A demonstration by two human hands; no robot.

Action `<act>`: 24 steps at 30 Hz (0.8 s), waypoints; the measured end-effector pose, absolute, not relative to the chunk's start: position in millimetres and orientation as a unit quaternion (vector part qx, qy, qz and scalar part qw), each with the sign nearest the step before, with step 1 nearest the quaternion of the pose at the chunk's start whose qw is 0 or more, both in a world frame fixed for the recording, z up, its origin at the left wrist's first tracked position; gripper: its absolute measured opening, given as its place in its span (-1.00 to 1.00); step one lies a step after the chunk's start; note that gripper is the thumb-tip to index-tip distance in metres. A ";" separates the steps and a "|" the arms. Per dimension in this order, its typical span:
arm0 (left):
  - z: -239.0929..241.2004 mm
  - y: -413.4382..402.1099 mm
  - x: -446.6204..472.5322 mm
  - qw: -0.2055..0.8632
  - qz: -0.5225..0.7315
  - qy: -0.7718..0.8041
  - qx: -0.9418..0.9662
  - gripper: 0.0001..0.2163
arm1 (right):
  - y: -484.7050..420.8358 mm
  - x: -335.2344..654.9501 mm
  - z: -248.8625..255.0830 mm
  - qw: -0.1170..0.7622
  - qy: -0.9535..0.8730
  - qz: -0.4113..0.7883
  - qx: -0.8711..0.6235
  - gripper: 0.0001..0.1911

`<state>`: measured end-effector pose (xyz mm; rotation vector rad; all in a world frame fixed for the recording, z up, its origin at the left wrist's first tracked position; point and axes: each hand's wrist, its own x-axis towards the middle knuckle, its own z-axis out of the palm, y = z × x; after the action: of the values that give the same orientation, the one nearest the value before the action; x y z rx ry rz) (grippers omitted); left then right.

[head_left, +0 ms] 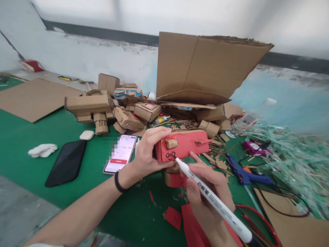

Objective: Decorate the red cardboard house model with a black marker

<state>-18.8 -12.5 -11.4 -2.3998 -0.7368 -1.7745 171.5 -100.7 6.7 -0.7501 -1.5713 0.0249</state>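
Note:
My left hand (148,150) is closed around the left end of a small red cardboard box (186,144), holding it above the green table. A little cardboard block is stuck on the box's front, and a black bone-shaped outline is drawn below it. My right hand (209,192) grips a white whiteboard marker (216,202). Its tip touches the box right beside that drawing. A black band circles my left wrist.
A lit phone (120,153) and a dark phone (67,162) lie to the left on the green mat (31,144). Cardboard models and scraps (102,108) pile up behind, under a large open carton (205,65). A blue glue gun (244,175), cables and red paper scraps (173,216) lie to the right.

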 end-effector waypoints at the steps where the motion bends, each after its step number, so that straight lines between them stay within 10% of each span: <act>1: -12.2 -12.4 -19.0 0.032 -0.578 -0.242 -0.779 -0.22 | -101.1 171.8 7.1 0.640 -0.692 0.010 -0.334 -0.85; 24: -7.8 -15.0 -21.9 0.038 -0.581 -0.210 -0.785 -0.29 | -106.9 170.0 13.9 0.579 -0.724 -0.022 -0.374 -0.84</act>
<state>-21.9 -15.0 -7.8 -2.4088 -0.6445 -1.7817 170.0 -106.9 13.9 -0.8740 -1.6927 -0.0506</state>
